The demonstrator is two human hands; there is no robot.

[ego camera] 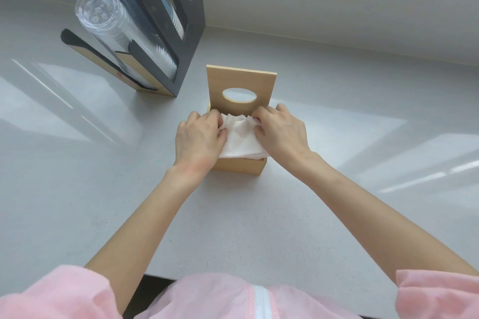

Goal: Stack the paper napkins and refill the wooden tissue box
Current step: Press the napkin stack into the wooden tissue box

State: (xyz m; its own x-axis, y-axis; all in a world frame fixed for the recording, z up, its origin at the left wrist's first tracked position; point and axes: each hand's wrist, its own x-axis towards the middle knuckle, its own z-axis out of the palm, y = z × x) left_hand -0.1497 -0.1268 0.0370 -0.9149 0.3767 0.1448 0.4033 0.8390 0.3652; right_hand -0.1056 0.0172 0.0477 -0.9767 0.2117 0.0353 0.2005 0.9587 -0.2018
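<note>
Napkins are being pushed into the wooden box

Nearest, at 6 o'clock, pink sleeves [64, 295] are seen. In the middle of the grey counter [259, 215], the wooden tissue box [239, 166] is found, and the white paper napkins [242, 140] are sitting in its open top, partly sticking out. The left hand [198, 138] is closed on the pile at 9 o'clock, and the right hand [281, 132] is closed on it at 3 o'clock. The napkins look soft, light and easy to crumple, so they are best held by both side edges and pressed down gently. Behind them, at 12 o'clock, the lid [241, 83] with its oval hole is stood up. Farthest, at 10 o'clock, a black cup holder [181, 41] is seen.
</note>
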